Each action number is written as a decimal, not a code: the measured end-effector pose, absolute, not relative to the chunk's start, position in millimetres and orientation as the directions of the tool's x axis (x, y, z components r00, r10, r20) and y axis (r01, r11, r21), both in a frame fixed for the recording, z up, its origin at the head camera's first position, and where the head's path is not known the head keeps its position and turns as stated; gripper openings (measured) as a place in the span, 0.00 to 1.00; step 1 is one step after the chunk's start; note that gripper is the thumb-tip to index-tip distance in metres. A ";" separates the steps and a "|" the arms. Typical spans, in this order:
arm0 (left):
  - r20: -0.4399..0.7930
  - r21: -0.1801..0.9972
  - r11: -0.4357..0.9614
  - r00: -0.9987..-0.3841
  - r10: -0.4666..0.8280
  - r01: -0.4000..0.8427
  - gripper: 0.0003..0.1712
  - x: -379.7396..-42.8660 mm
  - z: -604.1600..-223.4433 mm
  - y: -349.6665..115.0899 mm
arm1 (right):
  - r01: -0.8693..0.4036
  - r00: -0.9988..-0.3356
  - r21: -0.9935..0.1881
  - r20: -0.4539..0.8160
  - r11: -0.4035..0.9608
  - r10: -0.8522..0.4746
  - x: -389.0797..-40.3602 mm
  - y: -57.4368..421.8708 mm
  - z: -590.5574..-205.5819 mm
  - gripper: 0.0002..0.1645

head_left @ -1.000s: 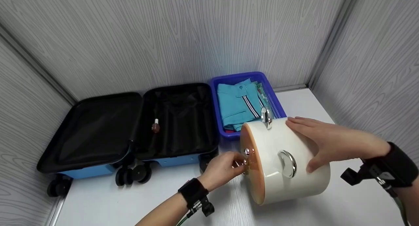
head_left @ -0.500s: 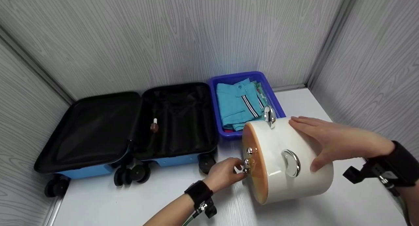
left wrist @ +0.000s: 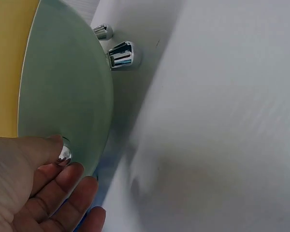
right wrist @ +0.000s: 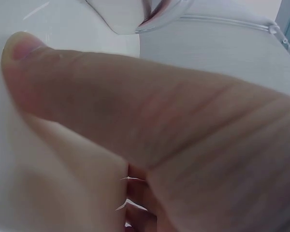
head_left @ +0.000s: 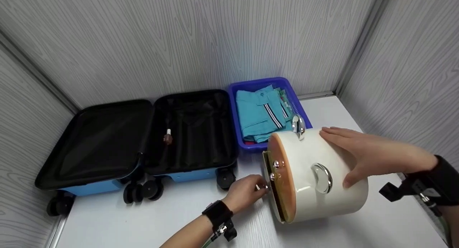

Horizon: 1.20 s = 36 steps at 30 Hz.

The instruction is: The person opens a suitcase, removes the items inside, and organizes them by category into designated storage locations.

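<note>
A cream-white rounded box [head_left: 308,140] with an orange front and silver handles lies on the table. Near its left end, my left hand [head_left: 247,192] pinches a silver knob [left wrist: 65,153] between thumb and finger. That knob sits on a pale curved panel [left wrist: 67,87], which stands a little out from the orange face; a yellowish inner side [left wrist: 5,72] shows behind it. Two more silver knobs are on the front in the head view. My right hand [head_left: 362,153] rests spread on top of the box, thumb lying against its side.
Behind the box stands a blue basket [head_left: 235,108] with folded turquoise clothing [head_left: 256,115]. At the left an open suitcase [head_left: 96,144] has a small brown bottle with a white cap [head_left: 168,137] in it. Patterned walls enclose the table at back and sides.
The panel with the gripped knob has come away from the orange front to the left, opening a gap. The box has shifted slightly right. My right hand keeps its hold on top.
</note>
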State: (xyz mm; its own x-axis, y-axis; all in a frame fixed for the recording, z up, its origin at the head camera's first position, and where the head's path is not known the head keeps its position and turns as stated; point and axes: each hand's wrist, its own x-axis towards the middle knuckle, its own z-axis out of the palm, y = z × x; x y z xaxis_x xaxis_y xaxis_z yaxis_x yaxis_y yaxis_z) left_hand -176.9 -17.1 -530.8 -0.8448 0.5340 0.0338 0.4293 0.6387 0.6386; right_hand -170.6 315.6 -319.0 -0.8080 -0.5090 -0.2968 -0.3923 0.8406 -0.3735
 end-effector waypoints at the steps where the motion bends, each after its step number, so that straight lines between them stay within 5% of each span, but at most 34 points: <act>1: 0.032 0.641 0.639 -0.847 0.531 0.425 0.05 -176.2 -530.4 -20.5 | -0.392 -0.807 -0.374 -0.298 0.840 -0.510 -170.9 315.9 -319.2 0.80; 24: -0.058 0.645 0.696 -0.888 0.457 0.316 0.06 -162.3 -523.5 -81.6 | -0.394 -0.812 -0.359 -0.296 0.846 -0.504 -167.9 322.1 -319.6 0.80; 36: 0.029 0.581 0.754 -0.933 0.358 0.307 0.14 -187.5 -458.1 -126.0 | -0.372 -0.813 -0.363 -0.317 0.854 -0.489 -165.8 325.8 -319.9 0.81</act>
